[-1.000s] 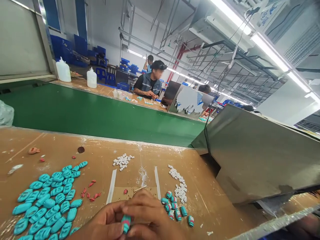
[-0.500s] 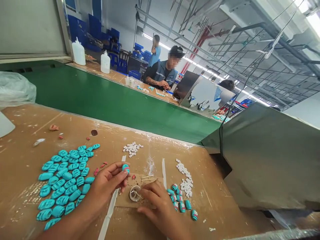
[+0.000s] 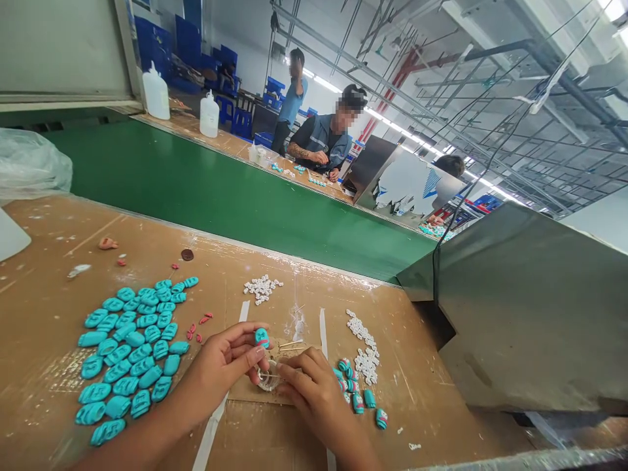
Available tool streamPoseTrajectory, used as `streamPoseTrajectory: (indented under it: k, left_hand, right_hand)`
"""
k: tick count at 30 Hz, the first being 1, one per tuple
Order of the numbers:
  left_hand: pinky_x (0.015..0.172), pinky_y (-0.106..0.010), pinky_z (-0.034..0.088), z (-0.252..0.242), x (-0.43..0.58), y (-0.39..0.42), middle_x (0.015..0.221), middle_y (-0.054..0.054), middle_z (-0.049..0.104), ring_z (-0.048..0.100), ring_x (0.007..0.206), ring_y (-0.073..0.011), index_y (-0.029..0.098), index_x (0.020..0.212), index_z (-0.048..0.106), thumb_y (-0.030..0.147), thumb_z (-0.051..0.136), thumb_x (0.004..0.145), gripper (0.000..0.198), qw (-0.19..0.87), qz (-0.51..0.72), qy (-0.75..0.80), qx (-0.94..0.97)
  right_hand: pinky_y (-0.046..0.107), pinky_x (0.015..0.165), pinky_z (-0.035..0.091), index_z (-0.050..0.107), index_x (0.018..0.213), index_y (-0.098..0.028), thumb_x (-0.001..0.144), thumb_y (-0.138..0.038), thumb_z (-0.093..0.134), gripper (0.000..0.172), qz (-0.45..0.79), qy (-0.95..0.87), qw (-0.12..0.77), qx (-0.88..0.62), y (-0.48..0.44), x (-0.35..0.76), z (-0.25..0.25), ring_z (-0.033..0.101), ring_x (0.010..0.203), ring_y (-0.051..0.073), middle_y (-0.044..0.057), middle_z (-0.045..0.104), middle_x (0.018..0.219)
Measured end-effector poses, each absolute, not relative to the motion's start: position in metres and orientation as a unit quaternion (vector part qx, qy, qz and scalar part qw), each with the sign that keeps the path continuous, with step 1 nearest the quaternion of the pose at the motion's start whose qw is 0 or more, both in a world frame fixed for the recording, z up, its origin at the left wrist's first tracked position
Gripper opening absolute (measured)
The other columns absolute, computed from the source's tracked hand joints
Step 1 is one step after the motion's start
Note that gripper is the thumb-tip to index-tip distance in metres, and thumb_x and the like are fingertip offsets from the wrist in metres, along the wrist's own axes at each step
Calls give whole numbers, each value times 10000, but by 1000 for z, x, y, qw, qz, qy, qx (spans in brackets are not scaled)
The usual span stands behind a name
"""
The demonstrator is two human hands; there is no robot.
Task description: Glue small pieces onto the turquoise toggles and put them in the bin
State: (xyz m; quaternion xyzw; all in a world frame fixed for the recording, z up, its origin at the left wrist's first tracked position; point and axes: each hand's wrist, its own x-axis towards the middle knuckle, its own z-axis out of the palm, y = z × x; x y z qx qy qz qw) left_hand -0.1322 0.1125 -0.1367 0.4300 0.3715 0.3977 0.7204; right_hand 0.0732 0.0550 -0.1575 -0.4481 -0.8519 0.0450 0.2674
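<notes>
Between the thumb and fingers of my left hand [image 3: 223, 363] is a small turquoise clay piece [image 3: 261, 337] with a pink band, held above the work spot. My right hand [image 3: 314, 389] is pinched at the rim of a small clear cup [image 3: 267, 378], on what looks like a thin stick reaching into it; the fingers partly hide it. Thin wooden sticks [image 3: 291, 345] lie just behind the cup on a piece of cardboard [image 3: 260, 394]. Many plain turquoise pieces [image 3: 140, 350] are spread left of my left hand. Turquoise pieces with pink bands and white parts [image 3: 357, 402] sit right of my right hand.
Small white rings [image 3: 262, 288] form one pile behind my hands and another cluster [image 3: 367, 363] at right. Small pink bits [image 3: 191, 329] lie by the turquoise pieces. A green belt [image 3: 235, 196] runs beyond the table. A metal box [image 3: 530, 314] stands right. A co-worker [image 3: 326, 140] sits opposite.
My left hand has moved right with the turquoise piece, closer to the cup. My right hand has shifted slightly and stays at the cup. The co-worker's hands have moved apart.
</notes>
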Motion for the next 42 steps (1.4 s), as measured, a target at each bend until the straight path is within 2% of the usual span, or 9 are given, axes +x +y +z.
streamPoseTrajectory:
  k: [5,13,20,30,36,42]
  left_hand:
    - [540,-274,541,-137,-133,113,705,-43,705,631,649,-180,115,1046,624,439,806,695,512,716,398,371,439]
    - [533,-275,533,-133,-131,113,711,-41,706,626,620,-174,128,1009,628,450,839,634,537,717,394,387,426]
    - [525,-293,536,-134,-130,112,721,-35,696,631,620,-188,148,1000,660,432,845,616,512,709,393,402,425]
    - [601,-289,536,-142,-131,108,618,-36,704,625,570,-177,102,1106,714,441,797,684,547,722,321,393,471]
    - [560,-272,533,-155,-129,105,631,5,656,627,584,-172,152,1132,724,431,792,706,514,732,309,384,469]
    - [563,-286,547,-159,-128,106,625,8,652,632,568,-176,156,1132,731,435,807,681,535,736,302,390,464]
  right_hand:
    - [284,674,461,671,1031,-191,946,-166,578,129,35,-845,297,-444,57,74,-159,543,796,164,45,674,857]
    - [275,663,434,636,956,-177,966,-154,534,105,25,-841,303,-447,57,70,-161,523,778,160,44,647,836]
    - [311,678,414,585,986,-173,969,-117,485,115,-13,-838,265,-476,53,80,-164,506,792,188,58,608,852]
    - [249,647,444,508,919,-202,958,-70,425,161,-33,-725,436,-532,51,69,-139,513,748,146,23,520,827]
    - [259,637,440,529,934,-213,943,-68,434,174,-42,-724,458,-514,53,57,-133,527,738,154,21,542,817]
    - [252,646,449,529,936,-199,933,-50,448,169,-41,-743,438,-504,53,56,-136,525,753,150,27,540,827]
